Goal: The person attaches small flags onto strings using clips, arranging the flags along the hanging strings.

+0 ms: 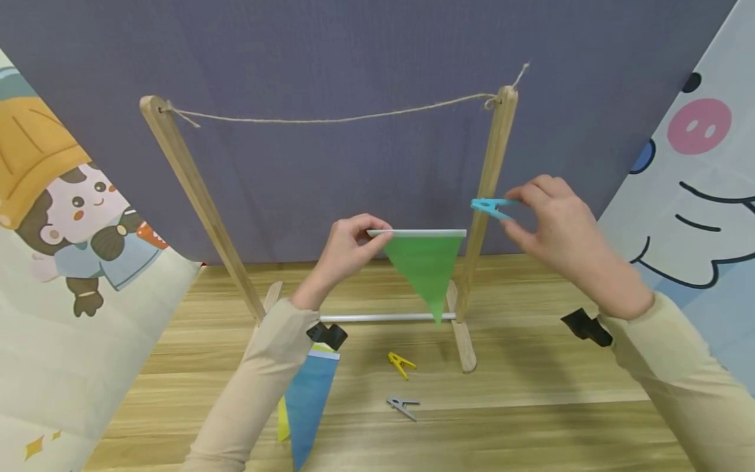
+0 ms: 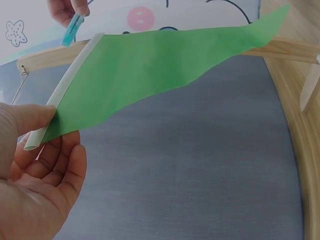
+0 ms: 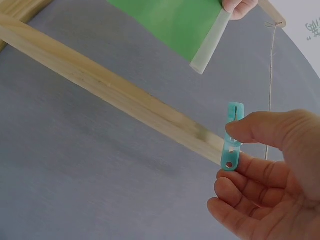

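Green pennant below the string, apart from it and near the right post; white upper edge roughly level, tip downward. Left hand: thumb and fingers pinching one end of that edge, opposite end unsupported. Right hand: thumb and fingers pinching the splayed legs of a light-blue clothespin, nose toward the pennant, not touching it. On the counter: yellow clothespin, gray clothespin.

Technique, as judged from these positions: raise the white upper edge to the string before squeezing the legs; align both without twisting; keep the left thumb clear of the clamping spot; take edge and string together between the jaws; release pressure gradually; check the grip before letting go. Likely faults: catching only the string, dragging its sagging middle downward, creasing the thin pennant.
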